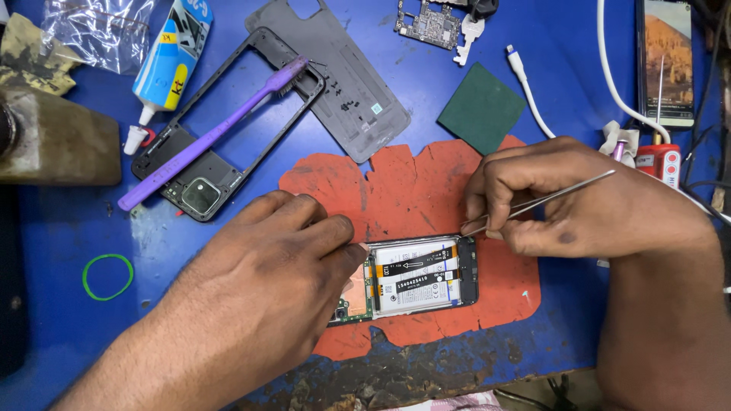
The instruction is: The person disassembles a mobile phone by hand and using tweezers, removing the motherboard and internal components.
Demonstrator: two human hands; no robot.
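Note:
An opened phone (417, 279) with its white battery and black flex cables exposed lies on a worn red mat (403, 186). My left hand (266, 270) rests on the phone's left end, fingers pressing its upper left edge. My right hand (567, 199) pinches metal tweezers (541, 199), whose tips touch the phone's upper right corner.
A black phone frame (183, 171) with a purple toothbrush (213, 133) across it, a grey back cover (358, 91) and a glue tube (171, 53) lie at the back left. A green pad (481, 106), circuit board (428, 23), white cable (533, 99), second phone (666, 61) and green rubber band (108, 276) surround the mat.

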